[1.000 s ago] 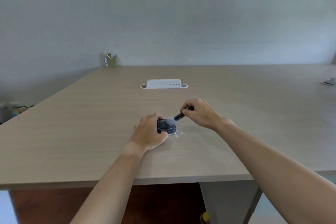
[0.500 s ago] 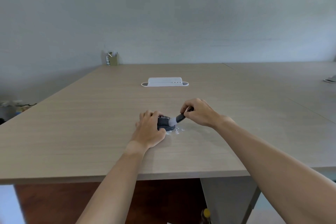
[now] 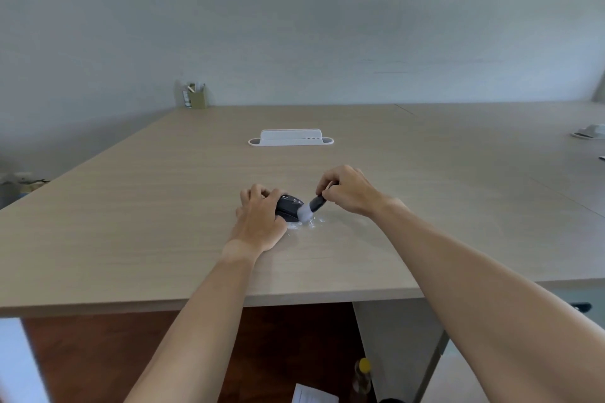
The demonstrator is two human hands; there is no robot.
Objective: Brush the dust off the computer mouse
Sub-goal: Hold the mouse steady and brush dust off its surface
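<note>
left hand (image 3: pixel 258 222) clamped over the mouse (image 3: pixel 288 210), right hand (image 3: pixel 347 193) pinching the brush (image 3: pixel 311 208); mouse looks light and slick, so grip its sides

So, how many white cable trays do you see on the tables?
2. One white cable tray lies at the middle of the table, beyond the hands; a second sits at the far right edge, partly cut off.

Soft even daylight, faint shadows, wide-angle bending at edges.
</note>
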